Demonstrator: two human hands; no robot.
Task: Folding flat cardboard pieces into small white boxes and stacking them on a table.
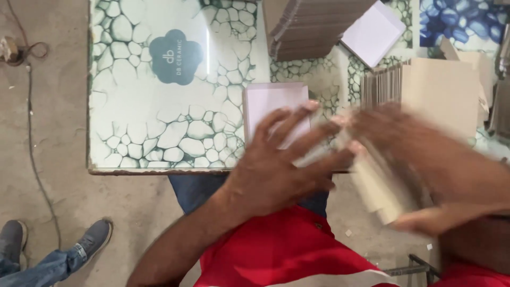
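Cardboard piece (380,191) blurs in right hand (419,154); left hand (276,170) splayed flat.

Your flat white card sheet (273,109): on patterned tile, nr front edge, partly covered. Your tan cardboard pcs (380,194): blurred, tilted, off tile's edge.

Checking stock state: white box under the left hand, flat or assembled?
Flat. The white box lies level on the tile tabletop, showing no raised sides, under the left hand.

The bench (159,117) has a glossy, smooth tile-like top with a green and white stone pattern. On it, the pale pink card (271,103) looks matt paper. Right of this card, the brown stacks (441,90) look matt cardboard. Below the bench, the floor (58,159) is rough concrete.
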